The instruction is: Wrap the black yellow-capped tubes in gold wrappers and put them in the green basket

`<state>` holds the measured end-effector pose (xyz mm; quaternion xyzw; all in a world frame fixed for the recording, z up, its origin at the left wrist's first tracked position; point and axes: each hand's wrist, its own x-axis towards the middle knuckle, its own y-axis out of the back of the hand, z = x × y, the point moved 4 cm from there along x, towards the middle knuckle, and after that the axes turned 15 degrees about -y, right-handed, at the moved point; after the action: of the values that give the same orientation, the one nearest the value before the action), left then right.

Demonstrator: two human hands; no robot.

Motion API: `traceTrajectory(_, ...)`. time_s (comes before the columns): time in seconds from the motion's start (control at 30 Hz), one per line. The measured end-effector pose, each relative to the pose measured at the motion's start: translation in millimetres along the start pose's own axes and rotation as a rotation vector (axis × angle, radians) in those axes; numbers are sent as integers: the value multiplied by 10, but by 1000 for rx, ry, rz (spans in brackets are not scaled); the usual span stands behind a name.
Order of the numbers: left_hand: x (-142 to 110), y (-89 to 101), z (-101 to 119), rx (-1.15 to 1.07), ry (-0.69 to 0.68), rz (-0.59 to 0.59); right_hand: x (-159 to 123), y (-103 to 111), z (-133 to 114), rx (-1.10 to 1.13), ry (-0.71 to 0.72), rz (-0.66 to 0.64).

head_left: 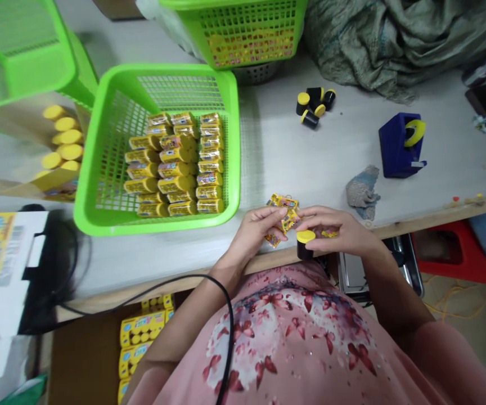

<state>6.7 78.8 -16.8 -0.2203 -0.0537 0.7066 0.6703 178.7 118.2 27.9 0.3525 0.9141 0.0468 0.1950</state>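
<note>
Near the table's front edge, my left hand (pixel 256 229) is closed on yellow printed wrappers (pixel 284 208), thumb on top. Part of a wrapper shows below its fingers. Just to the right, my right hand (pixel 341 229) is curled around a small black canister with a yellow lid (pixel 306 237). Its thumb lies against the canister's right side, and the other fingertips reach over to the wrappers' right edge. The canister is upright. Another bit of yellow printed wrapper (pixel 329 233) shows beneath my right hand, partly hidden by it.
A green basket (pixel 86 185) holds rows of wrapped yellow canisters. Behind it is another green basket (pixel 247 11). Several loose black canisters (pixel 303 103), a blue tape dispenser (pixel 395 146) and a crumpled grey cloth (pixel 359 191) lie right. A black cable (pixel 162 280) crosses my left arm.
</note>
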Motion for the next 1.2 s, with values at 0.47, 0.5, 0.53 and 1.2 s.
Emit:
traceTrajectory(0.47, -14, 19, 123, -12, -148, 108, -7, 22, 6, -53, 76, 199)
traceTrajectory(0.5, -12, 19, 121, 0, -147, 105, -13, 10, -19, -91, 99, 180)
traceTrajectory(0.53, -10, 14, 111, 12, -128, 79, -17, -2, -44, -123, 121, 155)
traceTrajectory(1.2, -19, 86, 32, -85, 17, 145, 17, 224, 95, 587, -143, 298)
